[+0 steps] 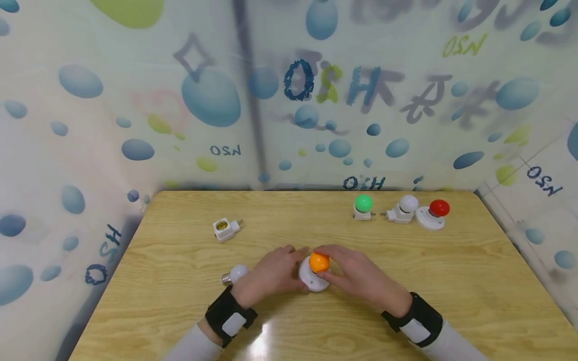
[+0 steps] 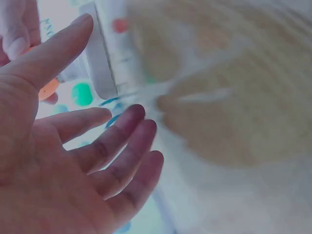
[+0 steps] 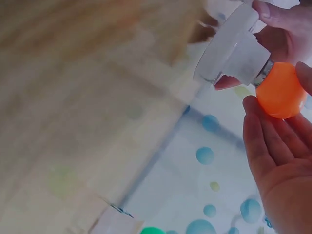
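An orange light bulb (image 1: 319,261) stands over a round white lamp holder (image 1: 313,282) at the middle of the table. My right hand (image 1: 358,275) pinches the bulb between thumb and fingers. From the left, my left hand (image 1: 277,273) grips the holder's round base by its edge. In the right wrist view, some of the bulb's metal screw cap (image 3: 263,73) shows at the socket's mouth; how deep it sits I cannot tell. Left of my left hand, a loose white bulb (image 1: 238,273) lies on its side, partly hidden by that wrist.
A white plug-in socket (image 1: 224,229) with an open mouth lies at the back left of the wooden table (image 1: 180,311). Along the back right stand a green bulb (image 1: 363,203), a white bulb (image 1: 408,203) and a red bulb (image 1: 439,207), each in a white holder. Patterned curtains surround the table.
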Action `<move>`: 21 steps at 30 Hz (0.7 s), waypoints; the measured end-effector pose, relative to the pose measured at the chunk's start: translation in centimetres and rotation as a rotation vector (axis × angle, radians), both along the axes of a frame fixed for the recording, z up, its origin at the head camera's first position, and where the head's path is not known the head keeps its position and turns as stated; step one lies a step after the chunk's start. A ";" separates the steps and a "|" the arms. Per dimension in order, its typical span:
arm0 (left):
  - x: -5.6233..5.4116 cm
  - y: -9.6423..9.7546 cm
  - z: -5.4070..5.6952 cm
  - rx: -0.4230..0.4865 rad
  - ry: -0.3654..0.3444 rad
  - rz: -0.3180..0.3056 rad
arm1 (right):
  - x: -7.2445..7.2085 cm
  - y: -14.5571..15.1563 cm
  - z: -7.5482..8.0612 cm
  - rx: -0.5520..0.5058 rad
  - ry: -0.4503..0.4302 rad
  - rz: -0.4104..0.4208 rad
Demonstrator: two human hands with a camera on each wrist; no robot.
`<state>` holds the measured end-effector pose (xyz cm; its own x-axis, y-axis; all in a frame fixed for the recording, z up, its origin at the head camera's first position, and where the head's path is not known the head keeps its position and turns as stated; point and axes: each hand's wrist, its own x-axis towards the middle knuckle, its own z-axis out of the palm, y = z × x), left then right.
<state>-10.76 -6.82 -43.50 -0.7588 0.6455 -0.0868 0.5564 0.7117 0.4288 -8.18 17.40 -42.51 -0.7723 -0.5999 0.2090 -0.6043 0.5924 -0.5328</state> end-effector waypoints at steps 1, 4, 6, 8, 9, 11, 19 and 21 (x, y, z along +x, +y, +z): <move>0.1 -0.2 0.3 0.002 -0.003 0.014 | 0.0 0.1 0.2 -0.005 0.017 -0.007; 0.4 -0.8 1.0 0.020 -0.003 0.057 | -0.3 0.4 0.7 -0.021 0.068 -0.035; 0.6 -1.3 1.4 0.042 0.011 0.084 | -0.5 0.6 1.1 -0.035 0.102 -0.057; 0.9 -1.8 1.6 0.070 0.036 0.116 | -0.9 0.8 1.5 -0.050 0.139 -0.072; 1.0 -2.0 1.7 0.090 0.047 0.137 | -1.1 0.8 1.7 -0.056 0.156 -0.080; 1.2 -2.4 1.7 0.140 0.066 0.192 | -1.7 1.0 1.9 -0.062 0.191 -0.099; 2.0 -3.6 2.1 0.330 0.145 0.360 | -4.1 1.0 2.3 -0.035 0.174 -0.197; 2.1 -4.1 2.1 0.352 0.154 0.377 | -4.9 0.9 2.2 -0.034 0.153 -0.216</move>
